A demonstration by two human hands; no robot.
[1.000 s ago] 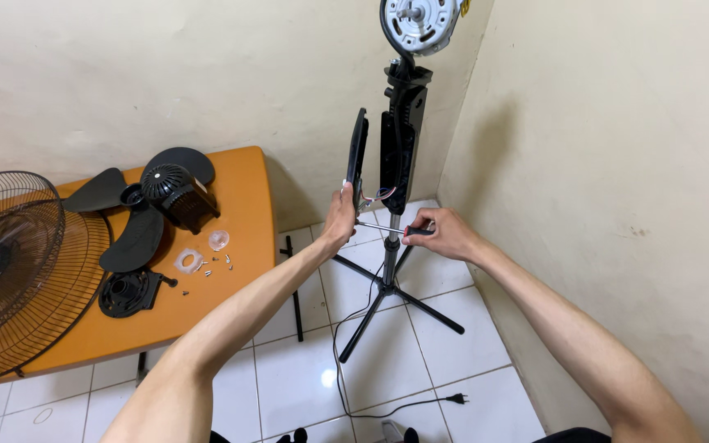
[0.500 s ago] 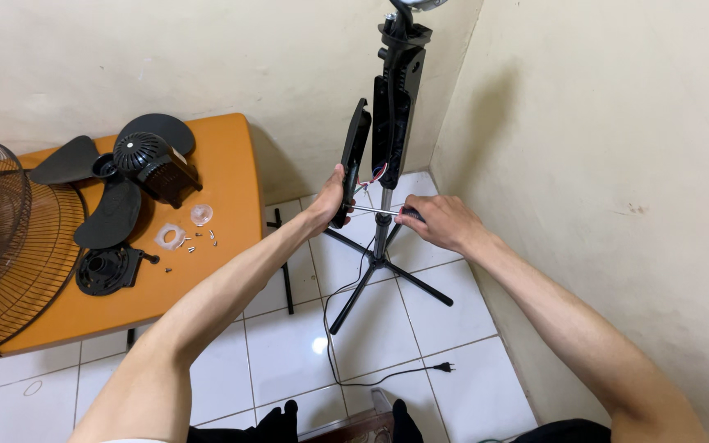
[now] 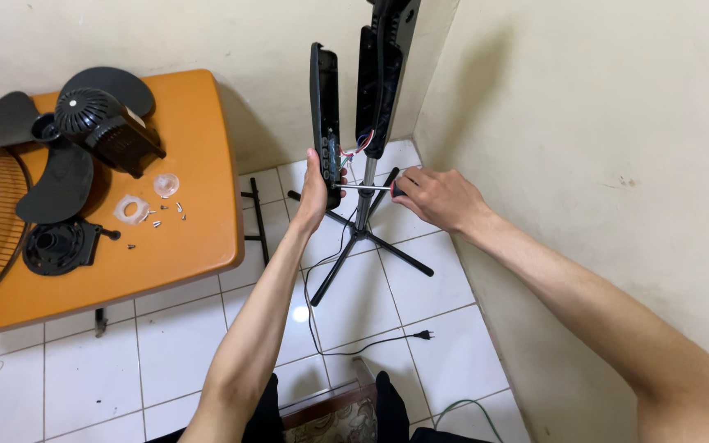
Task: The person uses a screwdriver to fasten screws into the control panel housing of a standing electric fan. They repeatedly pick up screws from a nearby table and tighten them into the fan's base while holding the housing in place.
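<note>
- Fan stand (image 3: 361, 217) cut off by top edge, head out of frame.
- Left hand (image 3: 315, 190) clamped on loose black control panel (image 3: 326, 115), beside the column.
- Right hand (image 3: 436, 198) closed around screwdriver (image 3: 368, 188), tip hidden behind panel.

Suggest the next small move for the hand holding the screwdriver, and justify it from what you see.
Probably turn the screwdriver in place. The right hand grips its handle, its shaft reaches level to the lower end of the black panel, and the left hand steadies that panel, which hangs off the stand housing by coloured wires.
</note>
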